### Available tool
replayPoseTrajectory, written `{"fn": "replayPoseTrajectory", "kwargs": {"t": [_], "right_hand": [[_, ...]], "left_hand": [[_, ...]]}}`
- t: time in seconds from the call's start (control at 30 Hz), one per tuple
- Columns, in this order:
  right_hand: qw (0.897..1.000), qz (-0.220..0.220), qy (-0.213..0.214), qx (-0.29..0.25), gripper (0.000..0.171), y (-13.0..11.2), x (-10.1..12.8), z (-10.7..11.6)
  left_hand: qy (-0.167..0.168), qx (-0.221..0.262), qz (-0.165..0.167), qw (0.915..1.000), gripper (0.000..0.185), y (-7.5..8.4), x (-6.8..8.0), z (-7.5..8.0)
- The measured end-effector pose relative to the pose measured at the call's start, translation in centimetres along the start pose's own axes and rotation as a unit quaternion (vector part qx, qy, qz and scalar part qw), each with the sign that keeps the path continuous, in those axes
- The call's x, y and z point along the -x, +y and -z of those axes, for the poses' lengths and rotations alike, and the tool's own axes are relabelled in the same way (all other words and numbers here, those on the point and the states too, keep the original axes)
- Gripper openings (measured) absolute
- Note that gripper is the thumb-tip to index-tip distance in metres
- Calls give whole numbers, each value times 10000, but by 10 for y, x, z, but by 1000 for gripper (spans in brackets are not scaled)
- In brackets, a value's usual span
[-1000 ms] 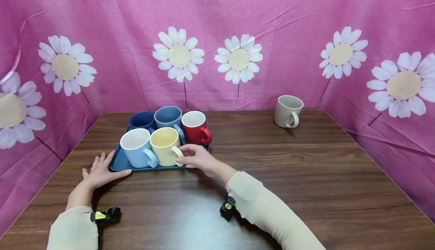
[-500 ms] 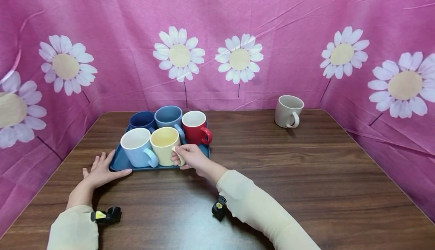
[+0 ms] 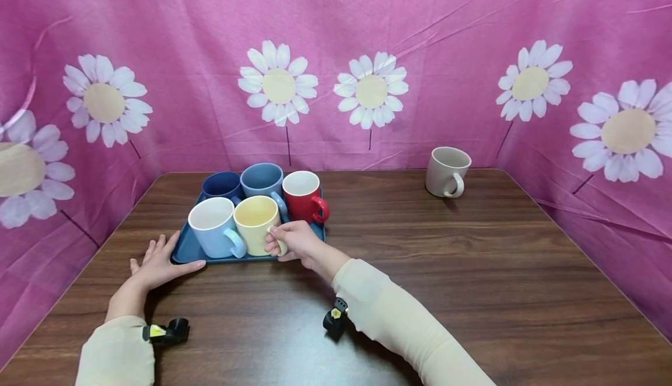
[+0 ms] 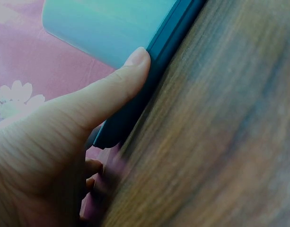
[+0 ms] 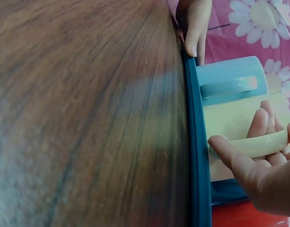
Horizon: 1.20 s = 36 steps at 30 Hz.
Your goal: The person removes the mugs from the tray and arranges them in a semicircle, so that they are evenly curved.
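Holds the pale-yellow ceramic-looking mug (image 3: pixel 254 237) by its handle, with fingers of the right hand (image 3: pixel 299 241) clamped round it, likely for control. Braces the left hand (image 3: pixel 160 265), with fingers spread apart, at the corner of the dark-blue rectangular tray (image 3: pixel 185 248), perhaps against sliding. Totals five mugs on one tray: yellow one and light-blue mug (image 3: pixel 212 231) in front; navy mug (image 3: pixel 223 185), slate-blue mug (image 3: pixel 261 179) and red mug (image 3: pixel 300 206) behind. Plus one grey-beige mug (image 3: pixel 443 176) well apart on the brown wood-grain tabletop (image 3: pixel 446 292).

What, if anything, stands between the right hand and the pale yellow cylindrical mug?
Nothing visible: the right hand grips the handle of the pale yellow cylindrical mug. The light blue cylindrical mug stands on its far side from that hand, and the red cylindrical mug with white interior farther back; neither intervenes.
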State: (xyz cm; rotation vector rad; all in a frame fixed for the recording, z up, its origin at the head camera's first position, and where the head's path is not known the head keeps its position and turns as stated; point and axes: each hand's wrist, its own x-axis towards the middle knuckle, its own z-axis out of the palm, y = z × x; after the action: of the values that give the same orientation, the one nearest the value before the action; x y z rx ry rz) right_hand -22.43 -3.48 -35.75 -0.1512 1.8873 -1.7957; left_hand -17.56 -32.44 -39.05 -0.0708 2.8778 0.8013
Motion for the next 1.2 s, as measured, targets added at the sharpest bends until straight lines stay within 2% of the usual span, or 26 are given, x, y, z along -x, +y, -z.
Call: {"fn": "replayPoseTrajectory", "kwargs": {"t": [0.37,0.73,1.0,1.2], "right_hand": [[9993,-48,-100,-355,27,4,3,5],[9971,540,-283,-455,25,2,19,14],[9929,905,-707,-299,27,-5,42,31],[9905,949,-919,-380,29,-7,63,49]], "left_hand": [[45,-24,6,10000,102,3,-2,-2],[57,-135,-68,9999,100,-2,-1,-1],[67,-143,-79,9998,100,-2,1,-2],[79,-103,-87,9999,101,-4,0,-2]]}}
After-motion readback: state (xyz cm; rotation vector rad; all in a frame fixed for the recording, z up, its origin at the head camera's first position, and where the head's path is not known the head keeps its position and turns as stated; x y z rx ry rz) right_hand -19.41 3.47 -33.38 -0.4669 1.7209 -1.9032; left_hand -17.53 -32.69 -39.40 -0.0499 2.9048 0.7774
